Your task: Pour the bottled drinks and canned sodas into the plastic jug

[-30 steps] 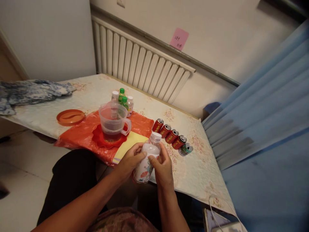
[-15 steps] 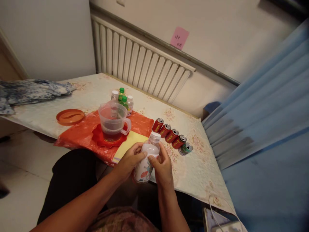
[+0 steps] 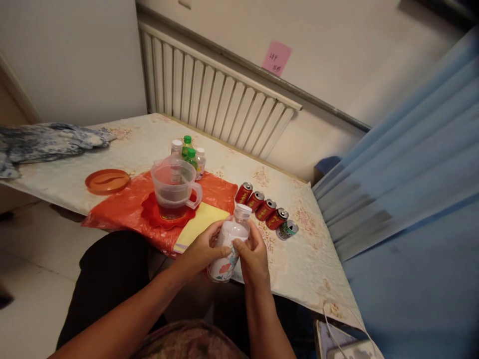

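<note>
A clear plastic bottle [image 3: 227, 249] with a white cap and a white label printed with red and teal flowers tilts a little to the right in front of me. My left hand [image 3: 205, 249] wraps its left side, the thumb across the label. On the other side my right hand [image 3: 255, 254] grips it, its thumb also on the label. Left of the hands, a clear measuring jug [image 3: 172, 187] with some liquid stands in a red scalloped dish [image 3: 149, 212]. Yellow paper [image 3: 198, 227] lies close to my left hand.
Several red drink cans [image 3: 265, 209] and a green can [image 3: 287, 230] stand in a row at right. Behind the jug are several bottles [image 3: 200, 162] with green or white caps. An orange lid [image 3: 108, 181], red plastic sheet [image 3: 116, 209] and patterned cloth [image 3: 56, 142] lie at left.
My left thumb has slid slightly lower on the label, and the bottle leans slightly more to the right. Both hands keep their hold. Everything on the table stays in place.
</note>
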The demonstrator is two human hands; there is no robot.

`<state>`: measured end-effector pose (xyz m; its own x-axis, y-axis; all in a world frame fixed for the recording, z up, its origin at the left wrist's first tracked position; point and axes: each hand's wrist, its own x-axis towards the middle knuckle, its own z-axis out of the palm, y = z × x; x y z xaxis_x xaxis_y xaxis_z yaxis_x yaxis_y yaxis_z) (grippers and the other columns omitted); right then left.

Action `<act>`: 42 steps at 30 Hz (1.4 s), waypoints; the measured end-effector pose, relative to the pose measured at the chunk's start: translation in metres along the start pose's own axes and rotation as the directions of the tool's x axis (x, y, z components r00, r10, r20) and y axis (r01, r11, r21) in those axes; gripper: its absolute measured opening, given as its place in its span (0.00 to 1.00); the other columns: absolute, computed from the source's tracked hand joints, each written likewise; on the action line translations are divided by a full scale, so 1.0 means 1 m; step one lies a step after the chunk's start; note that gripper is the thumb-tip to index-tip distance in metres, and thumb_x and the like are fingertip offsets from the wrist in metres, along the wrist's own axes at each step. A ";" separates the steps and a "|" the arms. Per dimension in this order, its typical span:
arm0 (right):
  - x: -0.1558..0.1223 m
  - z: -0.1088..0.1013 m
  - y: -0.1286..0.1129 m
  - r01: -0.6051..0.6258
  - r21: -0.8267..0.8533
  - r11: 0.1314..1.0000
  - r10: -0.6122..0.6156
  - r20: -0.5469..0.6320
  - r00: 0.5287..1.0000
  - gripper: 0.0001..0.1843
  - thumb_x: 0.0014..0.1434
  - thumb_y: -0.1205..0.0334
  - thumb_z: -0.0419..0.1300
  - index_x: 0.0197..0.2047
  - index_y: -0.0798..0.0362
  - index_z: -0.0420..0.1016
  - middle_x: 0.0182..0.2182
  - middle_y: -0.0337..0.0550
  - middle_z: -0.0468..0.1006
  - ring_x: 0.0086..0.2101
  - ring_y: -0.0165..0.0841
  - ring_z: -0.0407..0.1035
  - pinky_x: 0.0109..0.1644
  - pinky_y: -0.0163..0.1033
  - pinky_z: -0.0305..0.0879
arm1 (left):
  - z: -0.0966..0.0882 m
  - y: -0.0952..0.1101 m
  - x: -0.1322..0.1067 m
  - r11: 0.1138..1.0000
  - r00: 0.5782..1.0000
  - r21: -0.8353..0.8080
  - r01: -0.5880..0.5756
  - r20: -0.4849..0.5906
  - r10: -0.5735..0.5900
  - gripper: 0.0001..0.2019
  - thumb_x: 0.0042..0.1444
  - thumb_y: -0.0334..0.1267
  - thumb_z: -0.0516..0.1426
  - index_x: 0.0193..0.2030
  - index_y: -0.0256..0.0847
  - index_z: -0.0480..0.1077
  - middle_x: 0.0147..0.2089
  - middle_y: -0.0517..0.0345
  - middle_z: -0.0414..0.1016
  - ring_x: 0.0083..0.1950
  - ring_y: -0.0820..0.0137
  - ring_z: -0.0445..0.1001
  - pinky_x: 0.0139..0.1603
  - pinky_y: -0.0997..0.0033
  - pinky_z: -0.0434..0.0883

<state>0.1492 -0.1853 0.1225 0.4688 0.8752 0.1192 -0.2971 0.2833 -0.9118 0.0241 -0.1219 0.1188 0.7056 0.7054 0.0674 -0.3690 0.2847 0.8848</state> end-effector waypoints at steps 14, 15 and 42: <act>0.000 -0.002 0.011 -0.006 -0.224 0.975 -0.016 -0.099 0.995 0.41 0.46 0.65 0.67 0.63 0.54 0.62 0.58 0.48 0.73 0.55 0.43 0.69 0.60 0.48 0.64 | 0.012 0.000 -0.002 0.937 0.975 0.348 -0.021 -0.202 0.097 0.33 0.43 0.37 0.67 0.58 0.41 0.66 0.53 0.49 0.76 0.54 0.55 0.74 0.52 0.62 0.71; 0.000 -0.001 0.010 -0.012 -0.208 0.978 -0.008 -0.097 0.995 0.40 0.46 0.65 0.66 0.63 0.54 0.63 0.57 0.48 0.73 0.55 0.43 0.69 0.60 0.47 0.65 | 0.012 0.001 -0.002 0.935 0.973 0.354 -0.022 -0.208 0.102 0.33 0.42 0.36 0.67 0.58 0.40 0.66 0.53 0.49 0.76 0.54 0.55 0.74 0.52 0.63 0.71; 0.005 -0.007 0.002 -0.069 0.188 0.980 0.062 0.045 0.997 0.30 0.49 0.62 0.69 0.56 0.54 0.69 0.53 0.48 0.77 0.51 0.42 0.72 0.56 0.44 0.67 | -0.001 -0.015 0.001 0.876 0.995 0.481 0.019 -0.091 0.029 0.33 0.44 0.38 0.63 0.59 0.38 0.62 0.54 0.48 0.73 0.53 0.56 0.72 0.53 0.59 0.70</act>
<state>0.1564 -0.1828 0.1184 0.4116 0.9078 0.0802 -0.4800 0.2908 -0.8277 0.0296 -0.1243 0.1054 0.6366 0.7696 0.0505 -0.0190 -0.0498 0.9986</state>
